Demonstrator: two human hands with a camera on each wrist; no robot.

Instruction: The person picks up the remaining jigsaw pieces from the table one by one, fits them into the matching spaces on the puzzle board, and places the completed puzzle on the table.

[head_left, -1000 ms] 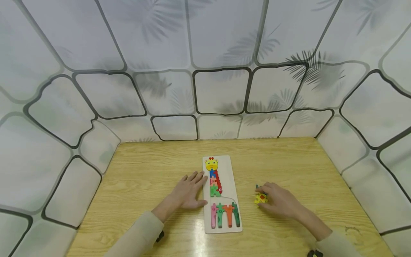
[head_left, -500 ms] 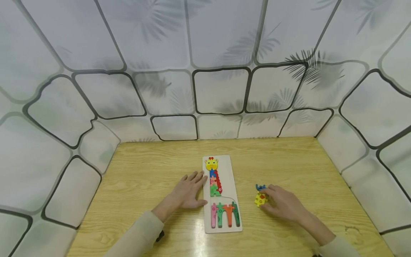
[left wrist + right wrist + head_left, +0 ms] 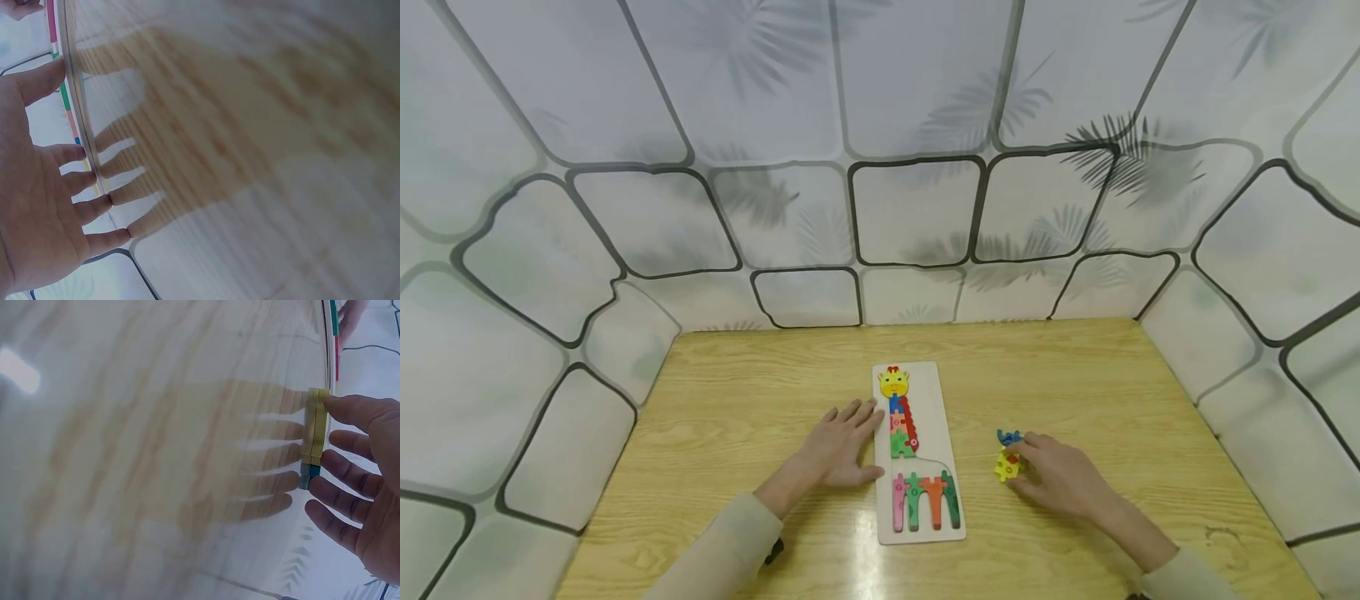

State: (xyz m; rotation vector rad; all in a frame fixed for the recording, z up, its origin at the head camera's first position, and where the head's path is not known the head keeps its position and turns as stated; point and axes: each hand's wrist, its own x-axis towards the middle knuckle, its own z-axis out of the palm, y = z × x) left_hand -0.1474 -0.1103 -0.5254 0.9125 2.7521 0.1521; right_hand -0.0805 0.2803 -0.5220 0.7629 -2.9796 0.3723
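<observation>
A pale giraffe puzzle board (image 3: 928,383) lies upright before me, with a yellow head (image 3: 894,383), coloured neck pieces and several leg pieces (image 3: 932,504) in it. My left hand (image 3: 842,446) lies flat and spread, fingertips and thumb on the board's left edge. To the right of the board, my right hand (image 3: 1060,475) holds a yellow puzzle piece (image 3: 1004,472) with a red mark between thumb and fingers, low at the tabletop. A blue puzzle piece (image 3: 1009,437) sits against its far side, close to the fingertips. The right wrist view shows the thumb on the yellow piece's near end.
The wooden table (image 3: 760,375) carries the board at its middle. Walls with a stone-and-leaf pattern (image 3: 917,217) enclose the back and both sides. Light-coloured sleeves (image 3: 722,542) cover both forearms.
My right hand has drawn back slightly from over the pieces, so the blue piece shows more fully, and the yellow piece has shifted very slightly. The left hand and the board stay in place.
</observation>
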